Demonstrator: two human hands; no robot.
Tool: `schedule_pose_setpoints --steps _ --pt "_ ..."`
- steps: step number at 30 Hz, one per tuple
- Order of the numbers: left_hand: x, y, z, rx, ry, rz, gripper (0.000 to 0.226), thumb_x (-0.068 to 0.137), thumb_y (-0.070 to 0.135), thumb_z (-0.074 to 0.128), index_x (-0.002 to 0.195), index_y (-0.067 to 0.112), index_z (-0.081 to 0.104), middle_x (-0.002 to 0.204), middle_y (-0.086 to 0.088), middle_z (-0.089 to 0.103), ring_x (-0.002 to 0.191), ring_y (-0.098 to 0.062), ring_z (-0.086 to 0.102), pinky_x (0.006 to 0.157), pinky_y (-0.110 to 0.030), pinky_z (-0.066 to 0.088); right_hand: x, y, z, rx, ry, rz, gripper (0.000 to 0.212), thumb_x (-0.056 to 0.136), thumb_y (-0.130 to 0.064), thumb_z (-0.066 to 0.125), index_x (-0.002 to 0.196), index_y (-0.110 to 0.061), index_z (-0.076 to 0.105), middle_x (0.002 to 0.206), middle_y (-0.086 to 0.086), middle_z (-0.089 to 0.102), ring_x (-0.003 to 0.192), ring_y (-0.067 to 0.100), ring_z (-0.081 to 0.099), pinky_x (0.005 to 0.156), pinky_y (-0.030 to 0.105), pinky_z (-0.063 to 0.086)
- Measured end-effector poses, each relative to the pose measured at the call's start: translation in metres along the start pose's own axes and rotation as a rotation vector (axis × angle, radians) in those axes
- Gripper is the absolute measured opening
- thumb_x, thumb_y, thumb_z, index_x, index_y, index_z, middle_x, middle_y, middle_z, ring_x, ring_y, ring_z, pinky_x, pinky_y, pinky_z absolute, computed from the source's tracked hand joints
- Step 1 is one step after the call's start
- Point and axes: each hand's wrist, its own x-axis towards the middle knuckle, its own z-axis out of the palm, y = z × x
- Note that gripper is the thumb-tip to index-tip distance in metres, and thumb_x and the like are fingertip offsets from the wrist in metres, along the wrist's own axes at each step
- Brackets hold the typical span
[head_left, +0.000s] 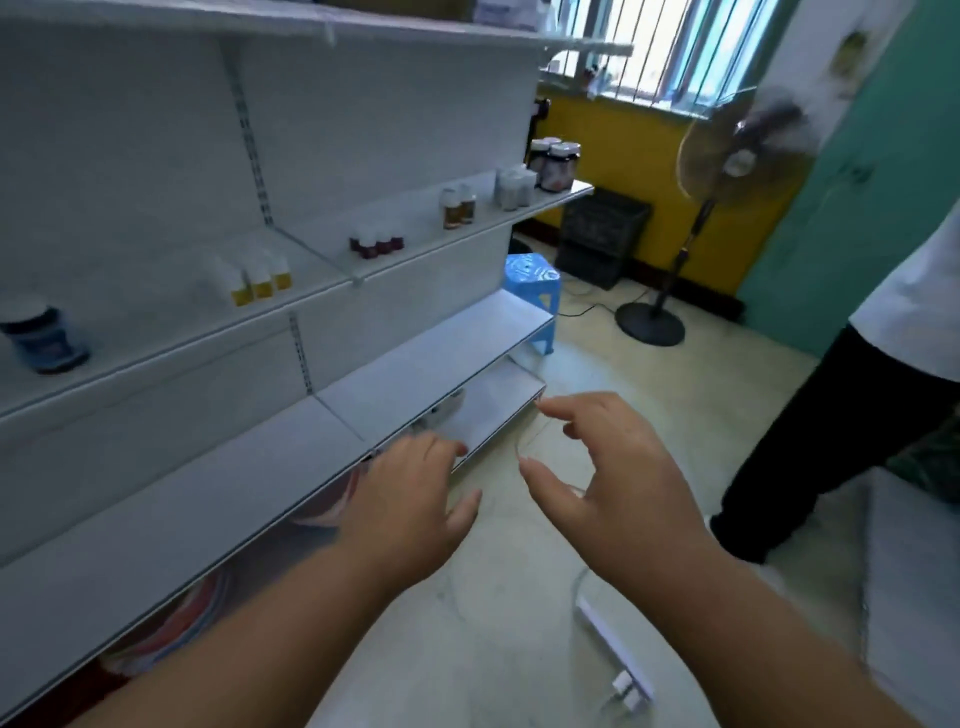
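The person leans in at the shelving with both arms out and low. I take the reach to be for the bottom shelf (493, 410), the short board tucked under the low shelf (431, 358), just ahead of both grips. That would explain the posture: palms down, wrists dropped, hands side by side as if to take something wide at two ends.

The left grip (410, 499) is open, with fingers fairly straight and pointing forward and the thumb splayed aside. Its fingertips lie at the front edge of the low shelf, but blur keeps me from saying whether they touch it. It holds nothing.

The right grip (618, 478) hangs over the floor (519, 597), just right of the bottom shelf's corner. It is spread wide in a C, thumb below and fingers arched above, with nothing in the gap between them.

Up and away from the grips, on the middle shelf (156, 332), small bottles stand grouped by kind: yellow bottles (260, 280), red bottles (376, 244), and a jar (44, 332) far to the left. Each group sits where a shopper could reach it.

Something striped (171, 623) is stowed under the low shelf, below the left forearm. A power strip (618, 649) lies on the floor under the right forearm. A second person (831, 426) stands off to the right.
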Motion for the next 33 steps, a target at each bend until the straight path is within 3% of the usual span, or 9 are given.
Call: schedule_pose_setpoints --steps 10,22,27,33 --pt "0.199 0.035 0.041 -0.055 0.03 0.121 0.045 0.091 0.046 0.059 0.13 0.025 0.052 0.126 0.007 0.054 0.117 -0.016 0.049 0.099 -0.032 0.04 0.15 0.117 -0.005 -0.034 0.07 0.086 0.044 0.081 -0.034 0.072 0.122 -0.028 0.059 0.114 -0.013 0.056 0.104 0.007 0.055 0.089 0.026 0.046" --pt "0.478 0.047 0.092 -0.064 -0.07 0.164 0.049 0.094 0.051 0.052 0.138 0.032 0.045 0.135 0.013 0.048 0.124 -0.008 0.042 0.105 -0.027 0.036 0.378 0.271 0.016 -0.048 0.043 0.24 0.043 0.084 -0.04 0.068 0.125 -0.034 0.055 0.115 -0.02 0.051 0.106 -0.001 0.05 0.084 0.015 0.038" --pt "0.569 0.054 0.133 -0.061 -0.073 0.117 0.05 0.095 0.052 0.052 0.14 0.031 0.043 0.138 0.012 0.046 0.125 -0.007 0.041 0.106 -0.026 0.035 0.449 0.353 0.032 -0.024 0.011 0.236 0.044 0.084 -0.041 0.068 0.125 -0.036 0.053 0.113 -0.023 0.049 0.104 -0.002 0.048 0.084 0.016 0.041" --pt "0.69 0.066 0.177 0.0 -0.004 -0.025 0.05 0.094 0.052 0.052 0.138 0.03 0.044 0.135 0.011 0.047 0.125 -0.009 0.042 0.104 -0.027 0.034 0.568 0.461 0.045 0.048 -0.07 0.129 0.043 0.083 -0.041 0.069 0.122 -0.037 0.053 0.114 -0.02 0.052 0.099 -0.002 0.05 0.073 0.004 0.034"
